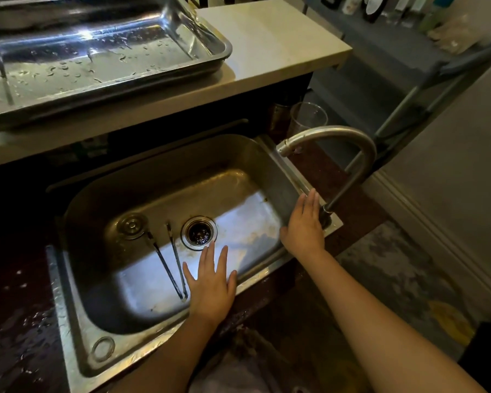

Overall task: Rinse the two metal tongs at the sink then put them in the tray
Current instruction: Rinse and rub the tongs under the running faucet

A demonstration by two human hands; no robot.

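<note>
One pair of thin metal tongs [169, 263] lies on the floor of the steel sink [255, 163], its two arms spread toward the back and joined near the front. My left hand [210, 287] hovers open, fingers spread, just right of the tongs' joined end. My right hand [304, 225] is open and flat at the sink's right rim, next to the base of the curved faucet [340, 137]. No water runs from the spout. A wet steel tray [102, 61] sits on the raised pale counter behind the sink. I see no second tongs.
A drain [199, 231] and a loose round stopper [131, 224] are on the sink floor. A clear cup [306, 117] stands behind the faucet. A dark wet worktop surrounds the sink. A grey shelf rack [425, 89] stands at the right.
</note>
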